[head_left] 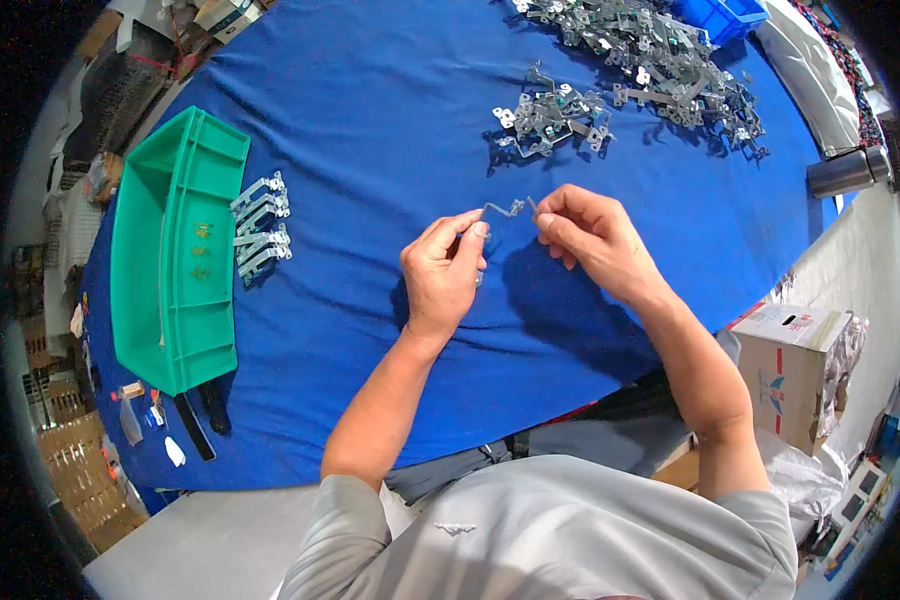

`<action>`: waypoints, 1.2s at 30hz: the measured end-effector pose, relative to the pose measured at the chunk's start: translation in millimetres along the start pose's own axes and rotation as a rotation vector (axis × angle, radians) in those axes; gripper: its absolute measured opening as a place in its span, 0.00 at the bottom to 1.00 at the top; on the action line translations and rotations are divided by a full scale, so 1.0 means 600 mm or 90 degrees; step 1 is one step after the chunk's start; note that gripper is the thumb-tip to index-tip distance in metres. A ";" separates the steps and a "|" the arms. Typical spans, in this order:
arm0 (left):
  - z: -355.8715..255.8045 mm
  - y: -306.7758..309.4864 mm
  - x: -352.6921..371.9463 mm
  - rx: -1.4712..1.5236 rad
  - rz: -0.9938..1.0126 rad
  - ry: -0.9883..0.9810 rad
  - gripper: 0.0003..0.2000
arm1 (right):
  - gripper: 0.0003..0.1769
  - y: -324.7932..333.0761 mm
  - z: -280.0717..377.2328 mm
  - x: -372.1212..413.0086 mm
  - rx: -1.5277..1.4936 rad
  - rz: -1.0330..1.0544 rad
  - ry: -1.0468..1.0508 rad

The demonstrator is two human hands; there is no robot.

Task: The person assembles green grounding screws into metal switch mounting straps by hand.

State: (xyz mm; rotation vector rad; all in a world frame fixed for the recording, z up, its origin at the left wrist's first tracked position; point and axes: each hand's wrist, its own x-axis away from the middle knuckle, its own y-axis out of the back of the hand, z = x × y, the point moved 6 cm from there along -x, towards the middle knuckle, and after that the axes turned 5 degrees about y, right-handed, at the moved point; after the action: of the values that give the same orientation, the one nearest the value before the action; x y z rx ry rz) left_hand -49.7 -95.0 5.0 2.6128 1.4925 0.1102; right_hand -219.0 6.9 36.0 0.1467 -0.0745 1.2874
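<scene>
Above the blue cloth, my left hand [443,272] is closed in a pinch on a bent metal bracket [500,210], which points right from the fingertips. Facing it, my right hand [588,232] pinches a small thin piece [532,206] close to the bracket's free end. Whether the piece and the bracket touch is too small to tell. Part of the bracket is hidden behind my left fingers. Farther up the cloth lies a small pile of similar metal brackets [553,118]. Left of my hands, several brackets [261,230] lie in a row beside the green bin.
The green plastic bin [175,345] stands at the left, with small brass-coloured parts [202,250] on it. A larger heap of brackets [660,65] and a blue bin [722,18] are at the top right. A steel flask [848,172] lies at the right edge, above a carton [785,370].
</scene>
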 end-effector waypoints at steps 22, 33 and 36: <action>-0.050 -0.007 0.011 -0.157 -0.036 -0.216 0.09 | 0.08 0.003 -0.001 -0.003 0.192 -0.011 0.072; -0.059 -0.016 0.016 -0.183 0.005 -0.259 0.09 | 0.10 0.008 0.008 -0.005 0.224 -0.054 0.126; -0.057 -0.016 0.013 -0.194 0.003 -0.295 0.08 | 0.11 0.014 0.013 -0.004 0.151 -0.099 0.141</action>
State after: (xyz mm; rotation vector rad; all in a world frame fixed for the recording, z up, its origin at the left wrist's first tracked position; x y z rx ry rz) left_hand -58.3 -80.8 37.1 2.2031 1.1992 -0.2331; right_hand -227.3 5.8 43.7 0.2077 0.2760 1.1466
